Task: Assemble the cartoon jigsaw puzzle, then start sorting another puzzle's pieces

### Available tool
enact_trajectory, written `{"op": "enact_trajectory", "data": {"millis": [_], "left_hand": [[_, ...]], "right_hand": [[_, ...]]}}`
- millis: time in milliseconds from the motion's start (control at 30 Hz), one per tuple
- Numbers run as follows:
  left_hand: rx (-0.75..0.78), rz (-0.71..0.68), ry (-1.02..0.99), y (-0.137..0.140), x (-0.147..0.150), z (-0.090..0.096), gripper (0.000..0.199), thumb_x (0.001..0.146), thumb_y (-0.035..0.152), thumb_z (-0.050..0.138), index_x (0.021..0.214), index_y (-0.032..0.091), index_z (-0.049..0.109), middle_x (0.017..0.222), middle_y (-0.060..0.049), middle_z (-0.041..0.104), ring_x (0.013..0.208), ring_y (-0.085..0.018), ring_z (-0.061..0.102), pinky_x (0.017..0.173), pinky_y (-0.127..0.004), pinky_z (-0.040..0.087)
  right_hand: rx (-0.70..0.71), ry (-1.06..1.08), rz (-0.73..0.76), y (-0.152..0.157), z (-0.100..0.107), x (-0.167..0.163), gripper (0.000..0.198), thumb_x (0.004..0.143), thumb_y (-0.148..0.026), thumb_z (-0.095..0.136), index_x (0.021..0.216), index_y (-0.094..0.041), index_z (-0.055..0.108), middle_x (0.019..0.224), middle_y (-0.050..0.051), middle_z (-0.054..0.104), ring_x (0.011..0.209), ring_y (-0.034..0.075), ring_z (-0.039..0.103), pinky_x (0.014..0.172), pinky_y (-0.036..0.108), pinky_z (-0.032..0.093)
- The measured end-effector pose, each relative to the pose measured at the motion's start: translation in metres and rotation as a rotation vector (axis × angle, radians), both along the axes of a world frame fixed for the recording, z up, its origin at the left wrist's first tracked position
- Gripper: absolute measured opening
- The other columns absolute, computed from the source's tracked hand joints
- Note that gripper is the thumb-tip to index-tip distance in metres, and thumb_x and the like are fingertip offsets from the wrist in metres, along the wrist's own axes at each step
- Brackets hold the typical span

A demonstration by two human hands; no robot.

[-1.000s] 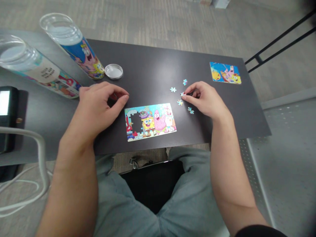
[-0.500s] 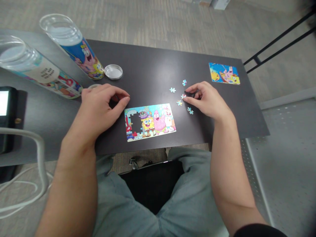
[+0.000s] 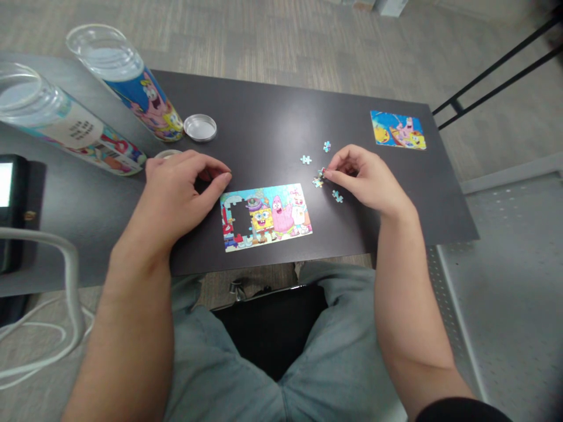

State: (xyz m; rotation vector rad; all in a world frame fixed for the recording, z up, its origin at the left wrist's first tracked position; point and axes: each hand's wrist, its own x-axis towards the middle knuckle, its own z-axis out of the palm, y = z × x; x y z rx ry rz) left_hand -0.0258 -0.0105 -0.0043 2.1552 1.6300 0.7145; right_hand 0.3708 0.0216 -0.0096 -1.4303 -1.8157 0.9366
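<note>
1. On the dark surface [image 3: 259, 138], near its edge on my side, lies the puzzle [image 3: 284, 214], flat and mostly filled, with a gap in its left half.
2. Right of the puzzle and slightly beyond it, my right hand [image 3: 365, 179] pinches a held piece [image 3: 322, 171] between thumb and forefinger, the other fingers curled in.
3. Just right of the puzzle's far right corner is a second piece [image 3: 317, 182]; it looks overlapped with the one I hold, though I cannot tell whether they touch.
4. Farther right of the puzzle lies a third piece [image 3: 337, 196]; beyond its far right corner are a fourth piece [image 3: 305, 159] and a fifth piece [image 3: 326, 146].
5. Left of the puzzle, my left hand [image 3: 180, 187] has thumb and forefinger drawn together by its far left corner, nothing visible between them.
6. Beyond the puzzle to the left lies a round lid [image 3: 200, 128], just beside a blue-printed tube [image 3: 153, 105]; farther left of the puzzle is a white-labelled tube [image 3: 105, 143].
7. Well beyond the puzzle to the right lies a picture card [image 3: 398, 130].
8. Far left of the puzzle sits a black device [image 3: 11, 217] with a lit screen.
</note>
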Motion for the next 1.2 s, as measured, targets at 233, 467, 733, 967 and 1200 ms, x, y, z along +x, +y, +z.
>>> {"op": "enact_trajectory", "data": {"millis": [233,467,733,967,1200], "left_hand": [[0.009,0.002,0.033,-0.004,0.003,0.002,0.026,0.117,0.056,0.067,0.119,0.035,0.082,0.118,-0.003,0.087,0.117,-0.037,0.078,0.121,-0.072,0.041],[0.027,-0.081,-0.105,-0.011,0.014,0.009,0.021,0.113,0.051,0.077,0.121,0.033,0.084,0.117,-0.003,0.088,0.108,-0.033,0.081,0.115,-0.064,0.052],[-0.050,-0.305,-0.229,-0.022,0.035,0.018,0.024,0.105,0.046,0.094,0.126,0.035,0.089,0.115,-0.002,0.092,0.107,-0.032,0.086,0.113,-0.054,0.058],[-0.035,-0.209,-0.244,-0.027,0.029,0.020,0.021,0.109,0.053,0.092,0.117,0.034,0.089,0.114,-0.004,0.090,0.107,-0.032,0.084,0.104,-0.053,0.064],[0.026,-0.128,-0.272,-0.032,0.022,0.015,0.032,0.114,0.063,0.088,0.115,0.031,0.085,0.113,-0.006,0.089,0.107,-0.033,0.083,0.103,-0.057,0.065]], "right_hand": [[-0.015,0.142,0.077,-0.001,0.010,-0.016,0.052,0.095,-0.074,0.099,0.113,-0.031,0.076,0.110,0.005,0.082,0.094,0.024,0.074,0.085,0.043,0.062],[-0.043,0.139,0.153,-0.013,0.024,-0.046,0.060,0.095,-0.083,0.101,0.114,-0.031,0.079,0.108,0.004,0.081,0.088,0.023,0.068,0.083,0.043,0.063],[-0.167,0.241,0.281,-0.024,0.029,-0.086,0.066,0.090,-0.085,0.106,0.117,-0.031,0.079,0.100,0.003,0.080,0.087,0.024,0.071,0.080,0.041,0.064],[-0.190,0.261,0.288,-0.022,0.024,-0.102,0.069,0.090,-0.088,0.104,0.121,-0.033,0.077,0.102,0.003,0.074,0.094,0.025,0.072,0.078,0.039,0.062],[-0.251,0.254,0.355,-0.022,0.020,-0.111,0.064,0.094,-0.088,0.101,0.109,-0.030,0.079,0.087,0.001,0.066,0.083,0.022,0.062,0.071,0.039,0.053]]}}
